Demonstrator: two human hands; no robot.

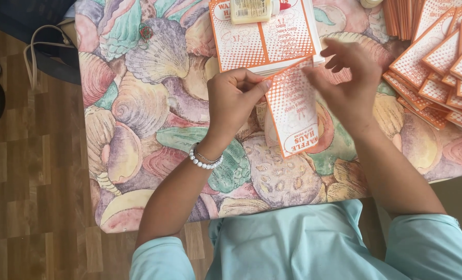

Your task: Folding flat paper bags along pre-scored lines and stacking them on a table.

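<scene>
**Inspector:** State what lay before you, largest item first.

**Worker:** A table covered by a cloth printed with pastel seashells (153,109) filled most of the view, standing on a brown wood-plank floor (33,181). At the far right of the cloth lay a spread of folded orange-and-white printed paper sleeves (438,67), overlapping one another. At the top centre sat a stack of flat orange-and-white printed sheets (264,44), and a pale yellow plastic glue bottle with a red cap (254,9) lay on top of that stack.

**Inspector:** And the item in hand?

**Worker:** One orange-and-white printed paper sheet (295,116), folded lengthwise, was raised just above the cloth, directly in front of the stack and between my two hands.

**Inspector:** Condition of each grip?

**Worker:** My left hand (236,101), a white bead bracelet (204,161) at its wrist, was closed, pinching the sheet's upper left edge between thumb and fingers. My right hand (350,78) touched the sheet's upper right corner with its fingertips, the other fingers loosely spread; I cannot tell whether it truly gripped.
</scene>
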